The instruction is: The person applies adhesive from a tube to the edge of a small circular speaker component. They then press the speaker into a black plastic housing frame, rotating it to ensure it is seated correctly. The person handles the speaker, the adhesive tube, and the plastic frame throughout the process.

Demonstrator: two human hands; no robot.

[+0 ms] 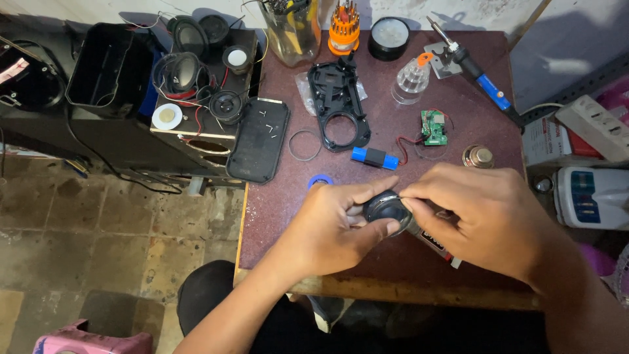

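While I watch from the head camera, the small round black speaker driver with a shiny dark face [386,208] sits pinched between both hands, held just above the front middle of the dark maroon worktable [458,98]. My left hand [334,229] is curled shut around the driver's left and lower rim, thumb pressed under it. My right hand [488,219] is closed too, thumb and forefinger tips on the driver's upper right edge; it also seems to clasp a small glue tube with a dark printed body [436,244] that pokes out beneath the palm, though I cannot tell how firmly. Just behind the left fingers lies a blue ring [320,179], half hidden. Further back on the table rest a blue cylindrical battery cell with a black band [374,158], wired by red and black leads to a small green circuit board [434,127], and near that a little round metal speaker [478,157]. A thin wire ring [304,145] lies beside a black plastic housing frame with a round opening [341,105]. At the far edge stand a clear plastic dome [413,80], an orange screwdriver set holder [344,29] and a blue-handled soldering iron [478,72]. Left of the table, a black speaker cabinet [209,141] carries loose cone drivers and a flat black panel [259,139].
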